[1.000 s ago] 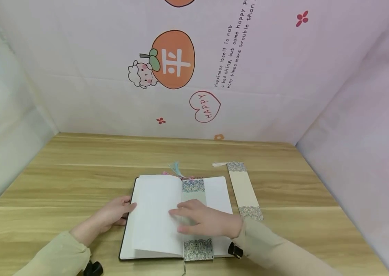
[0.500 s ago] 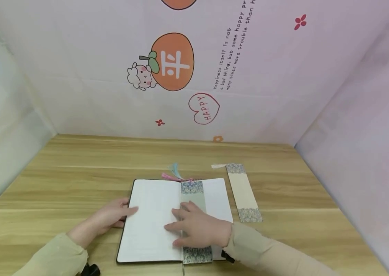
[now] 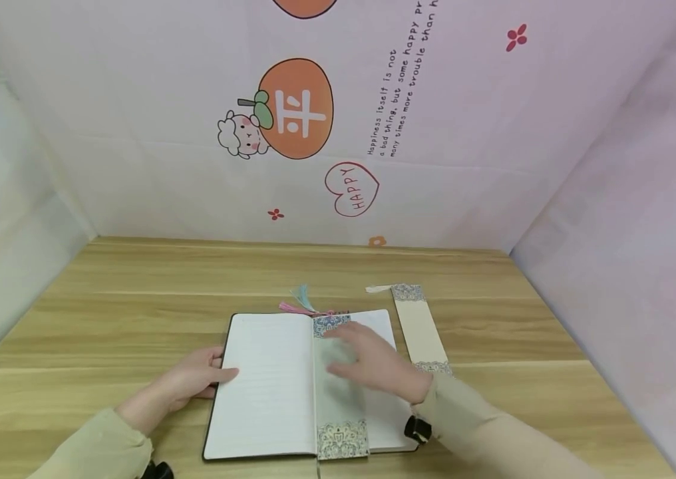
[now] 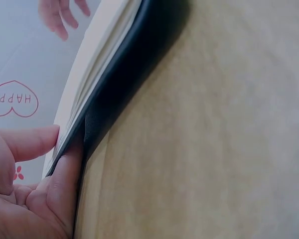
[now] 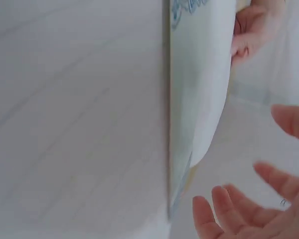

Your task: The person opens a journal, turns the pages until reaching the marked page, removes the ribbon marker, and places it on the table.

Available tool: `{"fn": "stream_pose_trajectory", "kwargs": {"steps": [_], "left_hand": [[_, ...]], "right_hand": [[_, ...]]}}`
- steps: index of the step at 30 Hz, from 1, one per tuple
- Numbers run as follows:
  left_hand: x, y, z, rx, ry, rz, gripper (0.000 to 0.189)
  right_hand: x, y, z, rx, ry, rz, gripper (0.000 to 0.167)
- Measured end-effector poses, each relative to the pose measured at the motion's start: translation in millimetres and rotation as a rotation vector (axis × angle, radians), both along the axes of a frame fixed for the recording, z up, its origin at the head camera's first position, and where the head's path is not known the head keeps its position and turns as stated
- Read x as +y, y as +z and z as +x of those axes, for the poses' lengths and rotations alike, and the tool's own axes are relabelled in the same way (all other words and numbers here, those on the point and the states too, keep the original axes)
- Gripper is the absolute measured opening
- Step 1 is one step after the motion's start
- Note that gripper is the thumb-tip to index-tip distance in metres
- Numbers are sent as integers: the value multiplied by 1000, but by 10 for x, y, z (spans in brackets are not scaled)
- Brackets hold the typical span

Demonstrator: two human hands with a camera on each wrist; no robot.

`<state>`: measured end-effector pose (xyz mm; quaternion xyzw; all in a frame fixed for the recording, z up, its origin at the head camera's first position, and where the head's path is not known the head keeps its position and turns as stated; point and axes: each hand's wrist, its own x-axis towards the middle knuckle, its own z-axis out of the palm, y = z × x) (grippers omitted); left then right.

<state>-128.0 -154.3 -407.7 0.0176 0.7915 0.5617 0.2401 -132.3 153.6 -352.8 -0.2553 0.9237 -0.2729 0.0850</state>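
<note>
An open notebook [image 3: 272, 386] with a dark cover and white pages lies in the middle of the head view. My left hand [image 3: 191, 378] grips its left edge; in the left wrist view the thumb is on the page side and the fingers go under the cover [image 4: 122, 74]. Along the gutter, on the right-hand page, lies a pale green bookmark [image 3: 338, 402] with blue patterned ends. Over this bookmark's upper half hovers my right hand [image 3: 376, 362]. In the right wrist view its fingers are spread and loosely bent, with nothing in them.
To the right of the notebook a cream bookmark [image 3: 418, 329] with a white tassel [image 3: 378, 289] lies on the wooden table [image 3: 152, 286]. A blue tassel [image 3: 300, 293] and a pink tassel [image 3: 294, 308] stick out past the notebook's top edge. Behind stands a printed cloth wall [image 3: 194, 193].
The left page, lifted a second ago, now lies flat. My right hand has come off the pages near the gutter and moved up and right over the bookmark. My left hand keeps its grip.
</note>
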Motion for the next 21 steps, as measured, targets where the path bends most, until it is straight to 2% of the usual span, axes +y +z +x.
{"fn": "stream_pose_trajectory", "kwargs": {"steps": [4,8,12,17,21], "left_hand": [[13,-7,5,-1,19,-13,42],[20,-6,11,-5,32,-28,41],[20,3,13,-4,40,-37,42],[22,13,4,-2,39,-46,44],[19,5,-13,2,37,-54,44]], "right_hand": [[190,31,-87,-171,-266,-144,77],[379,22,-163,-338,-385,-207,83],[513,-34,-209,-487,-398,-304,81],[593,-125,-254,-649,-327,-463,78],[584,-178,-299,-739,-293,-558,74]]}}
